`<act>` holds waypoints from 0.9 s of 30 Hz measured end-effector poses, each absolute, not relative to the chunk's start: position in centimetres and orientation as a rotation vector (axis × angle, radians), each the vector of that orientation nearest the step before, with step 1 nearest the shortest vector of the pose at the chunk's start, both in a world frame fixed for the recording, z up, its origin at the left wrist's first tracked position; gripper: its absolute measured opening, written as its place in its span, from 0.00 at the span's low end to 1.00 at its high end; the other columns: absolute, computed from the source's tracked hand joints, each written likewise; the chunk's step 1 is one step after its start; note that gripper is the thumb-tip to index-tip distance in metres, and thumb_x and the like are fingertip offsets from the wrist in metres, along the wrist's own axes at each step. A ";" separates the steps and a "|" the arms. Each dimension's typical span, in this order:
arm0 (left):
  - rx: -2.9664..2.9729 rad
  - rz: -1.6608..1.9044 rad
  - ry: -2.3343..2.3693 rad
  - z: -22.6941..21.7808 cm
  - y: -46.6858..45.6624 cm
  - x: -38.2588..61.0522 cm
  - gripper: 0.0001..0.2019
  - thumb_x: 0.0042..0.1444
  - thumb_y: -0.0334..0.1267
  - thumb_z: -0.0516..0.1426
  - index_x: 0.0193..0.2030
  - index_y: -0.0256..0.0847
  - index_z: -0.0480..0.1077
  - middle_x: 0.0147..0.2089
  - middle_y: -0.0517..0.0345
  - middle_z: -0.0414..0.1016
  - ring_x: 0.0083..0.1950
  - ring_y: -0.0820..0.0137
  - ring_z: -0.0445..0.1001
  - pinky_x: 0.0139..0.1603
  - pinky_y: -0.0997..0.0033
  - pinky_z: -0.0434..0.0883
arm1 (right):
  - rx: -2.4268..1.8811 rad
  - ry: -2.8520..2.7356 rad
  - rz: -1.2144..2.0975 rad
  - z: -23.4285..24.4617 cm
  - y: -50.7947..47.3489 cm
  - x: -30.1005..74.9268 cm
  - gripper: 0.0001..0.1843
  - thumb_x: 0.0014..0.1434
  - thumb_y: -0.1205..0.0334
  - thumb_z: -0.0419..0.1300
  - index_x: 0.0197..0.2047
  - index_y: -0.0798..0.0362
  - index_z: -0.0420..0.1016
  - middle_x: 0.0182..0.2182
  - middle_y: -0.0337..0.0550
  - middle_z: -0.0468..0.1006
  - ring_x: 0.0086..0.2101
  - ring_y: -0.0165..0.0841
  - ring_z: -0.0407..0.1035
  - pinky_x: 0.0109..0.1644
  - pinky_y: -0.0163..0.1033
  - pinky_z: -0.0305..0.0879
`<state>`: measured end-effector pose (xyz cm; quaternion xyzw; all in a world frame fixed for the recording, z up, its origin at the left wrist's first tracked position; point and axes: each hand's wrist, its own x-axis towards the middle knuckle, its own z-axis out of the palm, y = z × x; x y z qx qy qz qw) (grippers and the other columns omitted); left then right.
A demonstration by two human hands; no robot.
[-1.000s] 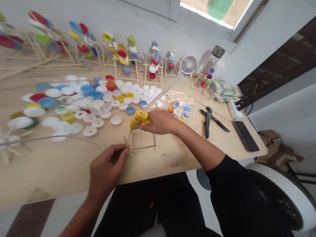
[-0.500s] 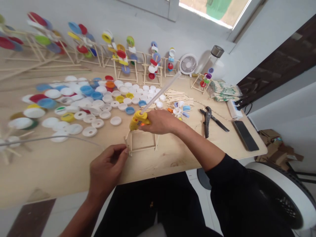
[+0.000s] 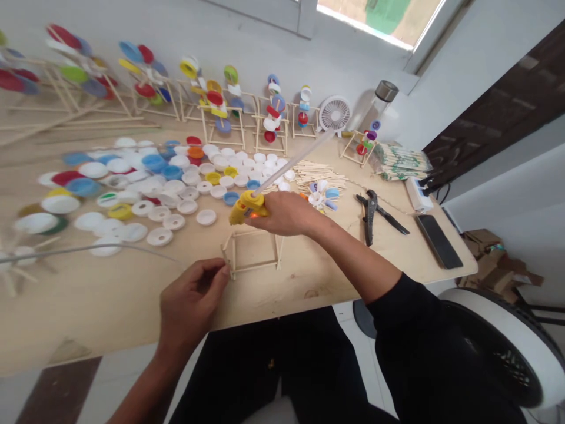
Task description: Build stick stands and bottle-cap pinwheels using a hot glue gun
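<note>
My right hand [image 3: 285,213] is closed round a yellow glue gun [image 3: 245,207] with a long white glue stick [image 3: 296,159] poking out behind it. The gun hovers just above the far edge of a small wooden stick frame [image 3: 253,252] lying on the wooden table [image 3: 110,294]. My left hand [image 3: 190,303] rests at the frame's near left corner, its fingers pinched on the end of a stick there.
Several plastic bottle caps [image 3: 145,182] cover the table's left and middle. Stick-and-cap windmill models [image 3: 220,106] line the back wall beside a small white fan [image 3: 334,113]. Loose sticks [image 3: 318,174], pliers [image 3: 373,215], a phone [image 3: 436,240] and a power strip [image 3: 417,194] lie to the right.
My right hand has lifted the glue gun slightly up and away from the frame's far edge. The left hand has stayed at the corner.
</note>
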<state>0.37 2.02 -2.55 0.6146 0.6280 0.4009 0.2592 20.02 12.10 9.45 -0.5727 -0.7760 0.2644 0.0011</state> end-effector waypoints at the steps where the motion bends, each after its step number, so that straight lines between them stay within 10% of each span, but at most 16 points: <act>1: 1.657 1.081 1.700 -2.5 2.0 0.4 0.15 0.54 0.54 0.58 0.34 0.45 0.76 0.30 0.62 0.80 0.31 0.70 0.77 0.36 0.71 0.75 | -1.793 -2.417 0.818 9.6 12.1 20.1 0.19 0.62 0.45 0.60 0.46 0.51 0.79 0.44 0.46 0.82 0.45 0.41 0.74 0.42 0.37 0.63; 27: 1.612 1.058 1.717 -1.7 1.8 0.9 0.12 0.54 0.51 0.58 0.35 0.46 0.75 0.30 0.62 0.78 0.31 0.69 0.76 0.38 0.70 0.74 | -1.409 -1.366 1.079 8.8 1.8 25.3 0.16 0.58 0.47 0.62 0.30 0.51 0.77 0.34 0.42 0.79 0.37 0.35 0.72 0.40 0.39 0.68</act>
